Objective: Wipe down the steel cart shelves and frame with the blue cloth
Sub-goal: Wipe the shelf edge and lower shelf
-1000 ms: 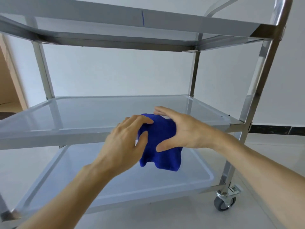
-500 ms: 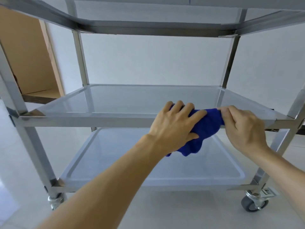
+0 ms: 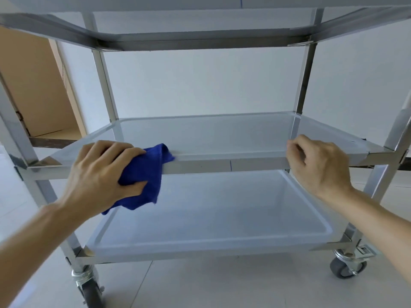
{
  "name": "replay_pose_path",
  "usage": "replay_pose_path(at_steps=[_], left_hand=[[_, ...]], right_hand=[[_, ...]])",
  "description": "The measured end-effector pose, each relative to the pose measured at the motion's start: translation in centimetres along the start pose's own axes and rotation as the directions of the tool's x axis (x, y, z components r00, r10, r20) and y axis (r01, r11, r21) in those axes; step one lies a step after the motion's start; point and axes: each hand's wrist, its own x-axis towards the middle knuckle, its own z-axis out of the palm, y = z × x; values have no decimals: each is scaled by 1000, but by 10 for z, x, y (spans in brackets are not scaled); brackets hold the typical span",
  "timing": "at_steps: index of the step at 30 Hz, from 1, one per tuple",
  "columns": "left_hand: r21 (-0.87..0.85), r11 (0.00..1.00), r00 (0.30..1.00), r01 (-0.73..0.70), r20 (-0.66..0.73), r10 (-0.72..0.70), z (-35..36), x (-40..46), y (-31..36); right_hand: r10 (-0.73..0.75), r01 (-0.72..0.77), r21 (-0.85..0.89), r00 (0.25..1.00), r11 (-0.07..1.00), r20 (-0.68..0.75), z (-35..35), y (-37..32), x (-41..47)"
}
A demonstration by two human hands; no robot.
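Observation:
The steel cart stands right in front of me, with a middle shelf (image 3: 222, 134), a bottom shelf (image 3: 211, 221) and a top shelf (image 3: 200, 38) overhead. My left hand (image 3: 100, 174) grips the blue cloth (image 3: 144, 174) against the front rail (image 3: 222, 166) of the middle shelf, near its left end. The cloth drapes over the rail and hangs below it. My right hand (image 3: 320, 163) has its fingers curled over the same rail near the right end.
Upright steel posts (image 3: 104, 81) stand at the cart's corners. Caster wheels (image 3: 347, 265) rest on a pale tiled floor. A white wall is behind the cart, and a tan door opening (image 3: 33, 85) is at the left.
My left hand has slid the cloth leftward along the middle shelf's front rail. My right hand let go of the cloth and moved right onto the rail.

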Motion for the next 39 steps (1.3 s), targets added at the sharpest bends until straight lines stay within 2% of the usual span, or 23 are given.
replay_pose_path(at_steps=[2,4,7,8,11,15,17,21,23,25,27,30,32,34,37,39], left_hand=[[-17,999,999,40,18,-39,2,7,17],[-30,999,998,42,39,-41,1,19,43],[-34,999,998,10,61,-8,2,42,101],[-26,1000,997,-16,76,18,4,50,120],[-41,997,993,-65,101,69,11,66,153],[-1,985,980,-175,99,174,13,57,120],[-9,984,978,-178,107,178,8,46,86],[4,994,986,-109,127,108,-5,4,0],[52,998,991,-41,127,34,-10,-20,-42],[27,999,995,29,91,-31,-11,-36,-65],[-18,996,995,85,60,-84,-8,-40,-66],[-71,991,993,110,38,-107,-5,-39,-54],[-133,985,994,109,20,-108,-7,-42,-51],[-227,967,993,114,-3,-118,-11,-46,-47],[-400,900,980,171,-26,-198,-23,-54,-36],[-525,816,949,241,-50,-312,-34,-59,-33]], right_hand=[[-4,6,-37,999,999,54,4,-23,10],[-92,98,-35,985,995,148,14,-52,19],[-40,53,-42,966,998,256,27,-71,27],[-23,33,-41,973,999,230,28,-71,25],[-100,101,-11,992,995,79,29,-62,14],[-91,90,41,995,995,34,34,-51,11],[-63,62,36,998,997,12,38,-45,12],[-35,35,11,999,999,8,34,-43,8],[-15,16,-24,999,1000,43,25,-49,8],[44,-38,-53,993,998,108,15,-67,12],[61,-52,-62,985,997,162,12,-96,19],[-132,119,71,966,990,224,18,-158,33],[-299,244,200,896,949,328,29,-199,39],[-390,310,252,830,917,398,44,-226,39],[-333,265,207,819,942,467,61,-233,27],[-292,251,152,860,956,418,69,-229,15]])
